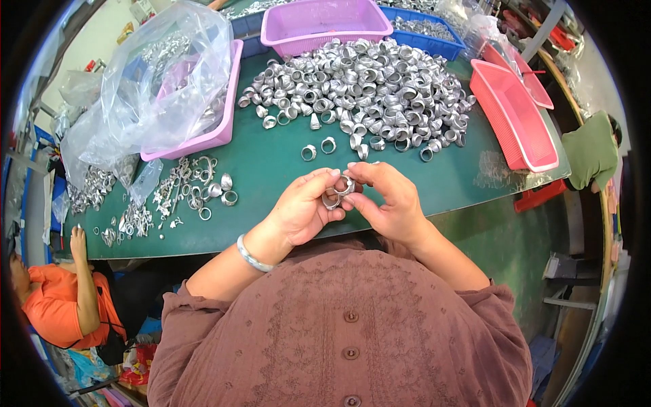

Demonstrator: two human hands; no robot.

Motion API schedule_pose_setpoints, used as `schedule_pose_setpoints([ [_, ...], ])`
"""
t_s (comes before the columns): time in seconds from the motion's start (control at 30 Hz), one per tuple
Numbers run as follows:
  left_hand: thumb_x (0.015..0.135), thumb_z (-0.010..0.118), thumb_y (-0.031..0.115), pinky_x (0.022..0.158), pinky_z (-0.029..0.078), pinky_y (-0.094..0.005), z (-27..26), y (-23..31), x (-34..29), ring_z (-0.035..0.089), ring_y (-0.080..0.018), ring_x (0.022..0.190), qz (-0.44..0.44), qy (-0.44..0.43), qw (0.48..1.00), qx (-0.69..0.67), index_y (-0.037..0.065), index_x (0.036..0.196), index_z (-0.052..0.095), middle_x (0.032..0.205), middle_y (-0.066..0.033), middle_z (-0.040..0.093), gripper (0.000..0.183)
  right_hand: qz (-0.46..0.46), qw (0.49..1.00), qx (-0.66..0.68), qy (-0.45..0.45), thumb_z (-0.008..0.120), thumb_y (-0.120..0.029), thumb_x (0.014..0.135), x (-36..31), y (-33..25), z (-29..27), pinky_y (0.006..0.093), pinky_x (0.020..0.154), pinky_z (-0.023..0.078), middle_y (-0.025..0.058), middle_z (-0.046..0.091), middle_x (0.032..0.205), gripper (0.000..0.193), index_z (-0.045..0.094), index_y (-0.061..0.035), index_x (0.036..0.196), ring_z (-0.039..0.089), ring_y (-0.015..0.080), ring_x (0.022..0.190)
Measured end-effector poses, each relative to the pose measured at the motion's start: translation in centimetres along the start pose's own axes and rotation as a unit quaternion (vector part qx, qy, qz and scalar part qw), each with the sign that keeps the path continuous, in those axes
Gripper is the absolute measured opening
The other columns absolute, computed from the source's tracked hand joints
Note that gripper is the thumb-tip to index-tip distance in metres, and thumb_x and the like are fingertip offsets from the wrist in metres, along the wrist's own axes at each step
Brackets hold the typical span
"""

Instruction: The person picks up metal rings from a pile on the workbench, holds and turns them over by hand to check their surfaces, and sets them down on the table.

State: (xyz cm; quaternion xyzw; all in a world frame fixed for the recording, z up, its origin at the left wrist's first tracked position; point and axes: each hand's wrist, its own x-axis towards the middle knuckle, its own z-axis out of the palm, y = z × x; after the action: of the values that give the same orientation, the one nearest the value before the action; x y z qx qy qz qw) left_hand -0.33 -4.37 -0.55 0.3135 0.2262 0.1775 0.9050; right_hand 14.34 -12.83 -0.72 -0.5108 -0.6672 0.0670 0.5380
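Note:
In front of my chest, over the near edge of the green table (264,176), both hands are closed on silver metal rings. My left hand (302,214) holds one ring (331,201) in its curled fingers, its thumb and forefinger reaching up. My right hand (390,200) pinches another ring (346,186) between thumb and fingers, right against the first. Whether more rings lie in the left palm is hidden. Just beyond the hands, two loose rings (308,152) stand apart from a big heap of silver rings (380,88).
Pink basket (325,44) and blue tray (430,44) stand behind the heap; a red basket (515,115) is at right. A purple basket (234,102) with a clear plastic bag (183,81) stands left, near small metal pieces (135,220). A person in orange (61,305) sits left; another in green (590,152), right.

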Motion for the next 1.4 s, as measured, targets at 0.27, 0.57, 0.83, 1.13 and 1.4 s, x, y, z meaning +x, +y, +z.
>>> schedule_pose_setpoints([
  [0.27, 0.085, 0.051, 0.018, 0.051, 0.046, -0.0218, -0.5, 2.1, -0.7, 0.057, -0.0157, 0.066, 0.036, 0.059, 0.998, 0.011, 0.005, 0.089, 0.053, 0.085, -0.0104, 0.059, 0.014, 0.044, 0.997, -0.067, -0.009, 0.067, -0.004, 0.068, 0.2, 1.7, -1.1, 0.0314, 0.064, 0.047, 0.0098, 0.06, 0.084, 0.023, 0.059, -0.0031, 0.09, 0.058, 0.0249, 0.073],
  [0.57, 0.078, 0.056, 0.005, 0.062, 0.046, -0.0223, -1.6, 17.2, -1.2, 0.055, -0.0114, 0.066, 0.427, 0.13, 0.863, 0.237, -0.001, 0.1, 0.056, 0.079, -0.0043, 0.059, 0.022, 0.094, 0.991, -0.098, 0.0, 0.064, -0.001, 0.07, 0.8, 3.8, -2.5, 0.0307, 0.068, 0.046, 0.011, 0.06, 0.085, 0.019, 0.058, -0.002, 0.087, 0.058, 0.0256, 0.078],
  [0.83, 0.074, 0.059, 0.011, 0.083, 0.042, -0.0347, -6.1, 23.9, -2.2, 0.054, -0.0318, 0.092, 0.583, 0.389, 0.159, 0.695, 0.001, 0.108, 0.055, 0.096, -0.0176, 0.057, 0.036, 0.035, 0.986, -0.16, -0.038, 0.064, -0.003, 0.068, 2.9, 4.2, -1.8, 0.0348, 0.072, 0.045, 0.0097, 0.058, 0.088, 0.022, 0.057, -0.0033, 0.089, 0.055, 0.0271, 0.084],
  [1.13, 0.069, 0.068, 0.016, 0.078, 0.042, -0.0354, -2.7, 4.7, 2.1, 0.052, -0.0285, 0.091, 0.247, 0.139, 0.539, 0.793, 0.0, 0.104, 0.053, 0.095, -0.0134, 0.054, 0.042, -0.051, 0.941, -0.281, -0.179, 0.067, -0.014, 0.066, 6.0, 5.3, 1.0, 0.0362, 0.08, 0.035, 0.0056, 0.054, 0.09, 0.032, 0.058, -0.0075, 0.095, 0.048, 0.0232, 0.091],
  [1.4, 0.067, 0.069, 0.008, 0.075, 0.043, -0.0335, -4.6, 3.4, 3.2, 0.051, -0.0264, 0.084, 0.263, 0.129, 0.611, 0.736, 0.004, 0.095, 0.057, 0.087, -0.009, 0.05, 0.031, -0.042, 0.912, -0.338, -0.23, 0.07, -0.018, 0.062, 6.3, 6.1, 2.4, 0.0356, 0.08, 0.033, 0.0026, 0.054, 0.084, 0.029, 0.059, -0.0096, 0.088, 0.048, 0.0212, 0.086],
])
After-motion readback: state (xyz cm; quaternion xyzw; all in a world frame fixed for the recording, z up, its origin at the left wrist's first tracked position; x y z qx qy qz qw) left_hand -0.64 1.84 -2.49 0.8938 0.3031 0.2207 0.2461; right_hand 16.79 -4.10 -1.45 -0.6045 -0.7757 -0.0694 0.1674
